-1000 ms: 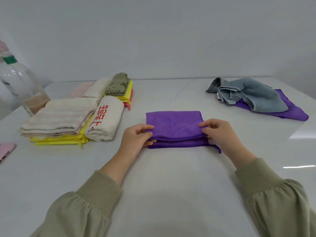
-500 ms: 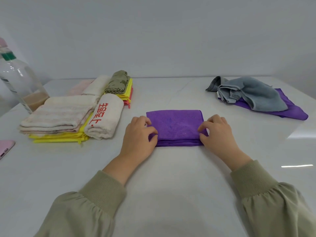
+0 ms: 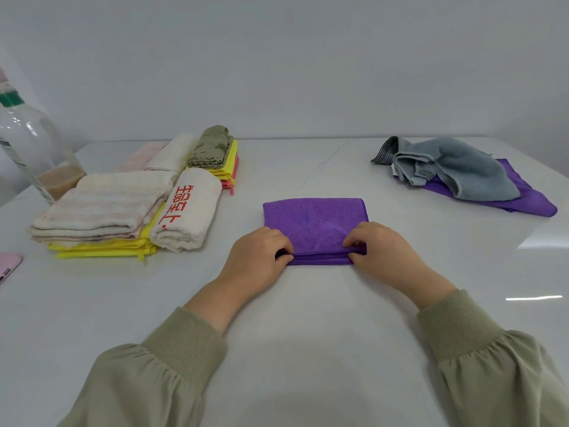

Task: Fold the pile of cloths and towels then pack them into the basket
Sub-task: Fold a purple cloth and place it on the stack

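A folded purple cloth [image 3: 314,223] lies flat in the middle of the white table [image 3: 308,318]. My left hand [image 3: 255,261] pinches its near left corner. My right hand [image 3: 381,255] pinches its near right corner, thumb under the edge. At the back right a crumpled grey towel [image 3: 462,171] lies on an unfolded purple cloth [image 3: 523,201]. At the left sit folded towels: a striped cream one [image 3: 101,208] on a yellow cloth [image 3: 101,249], and a white roll with red lettering [image 3: 187,208]. No basket is in view.
Behind the roll are a pink towel [image 3: 141,157], a white towel [image 3: 174,152] and an olive cloth [image 3: 212,146] on a yellow and red stack [image 3: 230,167]. A clear bottle [image 3: 34,149] stands far left. A pink phone [image 3: 7,266] lies at the left edge.
Both hands slid inward and toward me along the purple cloth's near edge, and the loose lower corner at the right is now tucked in line.
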A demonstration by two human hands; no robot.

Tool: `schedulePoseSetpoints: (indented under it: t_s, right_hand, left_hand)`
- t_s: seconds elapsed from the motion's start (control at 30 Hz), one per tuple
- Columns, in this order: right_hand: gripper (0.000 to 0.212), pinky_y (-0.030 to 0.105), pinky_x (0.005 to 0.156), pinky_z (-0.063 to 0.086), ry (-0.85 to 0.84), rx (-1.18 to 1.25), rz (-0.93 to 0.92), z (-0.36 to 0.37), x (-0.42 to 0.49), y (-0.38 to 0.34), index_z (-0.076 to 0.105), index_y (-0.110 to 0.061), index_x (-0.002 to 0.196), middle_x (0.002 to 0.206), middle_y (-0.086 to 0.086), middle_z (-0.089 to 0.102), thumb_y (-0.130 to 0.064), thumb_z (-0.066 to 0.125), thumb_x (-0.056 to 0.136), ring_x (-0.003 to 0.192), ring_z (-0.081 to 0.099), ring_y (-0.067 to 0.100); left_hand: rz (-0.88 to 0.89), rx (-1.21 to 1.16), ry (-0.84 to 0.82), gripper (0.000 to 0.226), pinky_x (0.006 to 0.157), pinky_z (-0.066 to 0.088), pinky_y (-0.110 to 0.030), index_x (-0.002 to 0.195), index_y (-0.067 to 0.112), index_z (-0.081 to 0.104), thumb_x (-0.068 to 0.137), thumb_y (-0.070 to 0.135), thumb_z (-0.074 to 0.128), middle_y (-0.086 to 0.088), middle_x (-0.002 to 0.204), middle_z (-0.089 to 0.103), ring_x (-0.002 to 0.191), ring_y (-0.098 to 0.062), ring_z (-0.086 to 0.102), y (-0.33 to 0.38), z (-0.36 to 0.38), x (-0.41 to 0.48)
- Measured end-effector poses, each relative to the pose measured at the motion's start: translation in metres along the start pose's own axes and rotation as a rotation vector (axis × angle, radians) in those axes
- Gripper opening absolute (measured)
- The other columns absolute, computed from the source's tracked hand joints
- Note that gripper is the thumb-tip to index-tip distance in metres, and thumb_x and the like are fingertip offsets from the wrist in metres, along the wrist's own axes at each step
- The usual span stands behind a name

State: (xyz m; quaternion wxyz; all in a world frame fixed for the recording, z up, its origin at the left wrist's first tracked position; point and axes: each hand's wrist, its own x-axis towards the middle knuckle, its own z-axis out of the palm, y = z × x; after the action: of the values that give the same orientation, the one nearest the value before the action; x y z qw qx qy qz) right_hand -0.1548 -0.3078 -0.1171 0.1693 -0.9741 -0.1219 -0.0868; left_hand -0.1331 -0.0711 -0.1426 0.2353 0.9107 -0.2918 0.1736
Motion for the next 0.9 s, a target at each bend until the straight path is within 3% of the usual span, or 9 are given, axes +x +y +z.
schedulePoseSetpoints:
  t_s: [0.17,0.27,0.33,0.43,0.57,0.63,0.7,0.8,0.9]
  right_hand:
    - [0.014,0.021,0.072,0.032,0.051,-0.025,0.020,-0.002,0.002,0.001,0.072,-0.010,0.088,0.088,0.003,0.066,-0.002,0.064,0.080,0.086,0.058,0.021]
    - [0.020,0.028,0.069,0.037,0.106,-0.027,-0.084,-0.006,-0.002,0.004,0.071,-0.009,0.074,0.075,0.005,0.064,0.009,0.066,0.070,0.074,0.059,0.028]
    - [0.025,0.031,0.069,0.042,0.031,-0.086,-0.149,-0.007,-0.003,0.006,0.071,-0.011,0.075,0.076,0.004,0.063,0.011,0.062,0.068,0.076,0.059,0.029]
    - [0.020,0.027,0.079,0.040,-0.114,-0.122,-0.072,-0.010,-0.005,0.005,0.073,-0.016,0.089,0.089,0.000,0.064,-0.006,0.058,0.082,0.089,0.055,0.019]
    - [0.024,0.024,0.069,0.042,-0.152,-0.035,0.024,-0.018,-0.009,-0.003,0.072,-0.015,0.078,0.076,-0.006,0.063,-0.031,0.058,0.090,0.072,0.055,0.014]
    - [0.032,0.023,0.064,0.045,-0.242,0.038,0.025,-0.021,-0.011,-0.011,0.071,-0.011,0.074,0.068,-0.002,0.066,-0.032,0.056,0.092,0.065,0.057,0.015]
    - [0.032,0.020,0.060,0.047,-0.315,0.247,0.059,-0.021,-0.014,-0.024,0.072,-0.011,0.071,0.060,-0.002,0.065,-0.029,0.056,0.093,0.054,0.055,0.010]
    - [0.022,0.024,0.072,0.044,-0.029,0.271,0.087,-0.008,-0.002,-0.025,0.071,-0.009,0.084,0.076,-0.003,0.068,-0.017,0.053,0.093,0.069,0.055,0.011]
    - [0.031,0.028,0.094,0.035,0.209,0.070,0.057,0.009,0.013,-0.026,0.062,-0.009,0.120,0.117,0.006,0.062,-0.009,0.048,0.092,0.110,0.052,0.024]
  left_hand:
    - [0.011,-0.013,-0.017,0.005,0.063,0.048,-0.032,0.075,0.016,0.066,0.078,0.019,0.068,0.005,0.078,0.063,0.075,-0.016,0.057,-0.002,0.000,0.001]
    - [-0.005,-0.012,-0.066,0.005,0.068,0.048,-0.034,0.078,0.014,0.066,0.081,0.015,0.071,0.004,0.082,0.062,0.080,-0.015,0.055,-0.002,-0.002,0.001]
    - [0.004,-0.004,-0.091,0.005,0.071,0.047,-0.032,0.079,0.015,0.066,0.084,0.015,0.069,0.005,0.084,0.061,0.081,-0.012,0.051,-0.003,-0.004,0.002]
    - [0.020,0.006,-0.123,0.009,0.071,0.045,-0.030,0.079,0.014,0.067,0.086,0.020,0.065,0.006,0.083,0.061,0.080,-0.009,0.047,-0.006,-0.006,0.003]
    - [-0.026,0.082,-0.128,0.040,0.060,0.034,-0.030,0.063,0.013,0.055,0.094,0.035,0.046,0.006,0.062,0.051,0.062,-0.014,0.045,-0.003,-0.014,0.003]
    - [-0.073,0.189,-0.110,0.045,0.057,0.026,-0.029,0.056,0.020,0.038,0.098,0.036,0.045,0.008,0.052,0.036,0.054,-0.016,0.037,0.003,-0.018,0.004]
    - [-0.136,0.286,-0.084,0.043,0.057,0.025,-0.029,0.061,0.019,0.039,0.099,0.037,0.041,0.008,0.051,0.031,0.055,-0.019,0.038,0.010,-0.019,0.007]
    - [-0.195,0.259,0.022,0.031,0.058,0.031,-0.030,0.075,0.015,0.055,0.099,0.029,0.040,0.003,0.063,0.051,0.067,-0.024,0.053,0.020,-0.019,0.014]
    - [-0.193,0.188,0.060,0.032,0.083,0.043,-0.033,0.117,0.012,0.064,0.099,0.019,0.038,-0.004,0.112,0.065,0.106,-0.023,0.055,0.027,-0.008,0.030]
